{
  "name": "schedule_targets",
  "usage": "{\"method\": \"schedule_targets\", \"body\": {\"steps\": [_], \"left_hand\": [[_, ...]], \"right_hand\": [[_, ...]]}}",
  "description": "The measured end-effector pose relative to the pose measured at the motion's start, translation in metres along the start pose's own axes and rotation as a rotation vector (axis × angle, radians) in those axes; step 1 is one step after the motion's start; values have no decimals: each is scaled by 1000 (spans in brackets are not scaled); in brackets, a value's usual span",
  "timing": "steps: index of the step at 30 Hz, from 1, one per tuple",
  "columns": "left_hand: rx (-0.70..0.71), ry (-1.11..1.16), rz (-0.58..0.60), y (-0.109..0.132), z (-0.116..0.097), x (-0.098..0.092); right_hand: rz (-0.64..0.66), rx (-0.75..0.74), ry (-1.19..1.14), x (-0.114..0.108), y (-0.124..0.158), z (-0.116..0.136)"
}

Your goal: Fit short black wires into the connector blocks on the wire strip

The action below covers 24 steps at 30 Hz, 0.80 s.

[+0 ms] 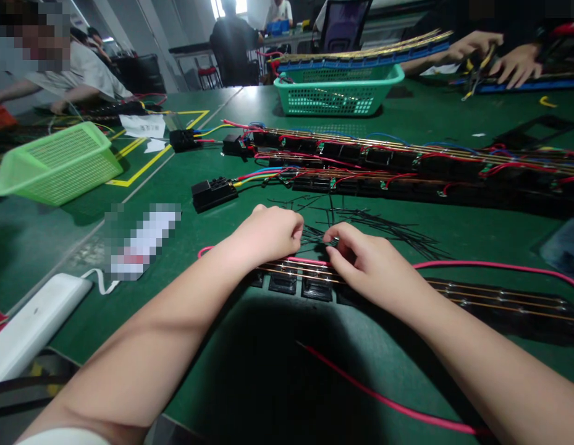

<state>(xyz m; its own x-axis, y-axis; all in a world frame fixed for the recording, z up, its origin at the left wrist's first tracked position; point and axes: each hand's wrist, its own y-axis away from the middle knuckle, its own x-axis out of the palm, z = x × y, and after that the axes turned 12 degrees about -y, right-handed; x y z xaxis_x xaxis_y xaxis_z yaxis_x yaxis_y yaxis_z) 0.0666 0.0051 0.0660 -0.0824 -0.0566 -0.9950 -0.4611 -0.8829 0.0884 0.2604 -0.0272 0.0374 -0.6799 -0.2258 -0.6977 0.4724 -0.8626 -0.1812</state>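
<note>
A long black strip assembly with copper-coloured rods (pixel 314 285) lies in front of me, with a red wire (pixel 481 264) running along its far edge. Over its left part, my left hand (pixel 275 230) is closed, knuckles up, against the red wire; its fingertips are hidden. My right hand (pixel 370 256) is bent over the same strip a short way to the right, thumb and forefinger curled close together. Whatever either hand grips is too small or hidden to name. Thin black cable ties (pixel 398 232) lie scattered just beyond both hands, some ends showing between them.
Farther back lie more wired strips (pixel 379 154) with black connectors (pixel 215 194). A green basket (pixel 59 164) stands left, a teal basket (pixel 337 93) behind. A white power strip (pixel 36 324) and a loose red wire (pixel 384 402) are nearer. Co-workers' hands (pixel 513 65) work across the table.
</note>
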Motion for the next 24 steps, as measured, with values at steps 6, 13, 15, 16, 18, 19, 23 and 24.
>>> {"method": "schedule_targets", "body": {"steps": [6,13,15,16,18,19,23,24], "left_hand": [[176,30,-31,3,-1,-13],[274,209,-23,4,-5,-20],[285,226,-14,3,-5,-19],[288,234,-8,3,-4,-19],[295,249,-1,2,-3,-18],[300,253,-1,2,-2,-18],[306,247,-5,3,0,-20],[305,243,3,3,0,-20]], "right_hand": [[14,-36,48,1,0,1],[31,-60,76,1,0,-2],[35,-69,81,2,0,-3],[36,-73,78,2,0,-3],[34,-88,66,2,0,-3],[35,-95,64,1,0,-3],[49,-108,82,1,0,-1],[50,-109,88,1,0,0]]}}
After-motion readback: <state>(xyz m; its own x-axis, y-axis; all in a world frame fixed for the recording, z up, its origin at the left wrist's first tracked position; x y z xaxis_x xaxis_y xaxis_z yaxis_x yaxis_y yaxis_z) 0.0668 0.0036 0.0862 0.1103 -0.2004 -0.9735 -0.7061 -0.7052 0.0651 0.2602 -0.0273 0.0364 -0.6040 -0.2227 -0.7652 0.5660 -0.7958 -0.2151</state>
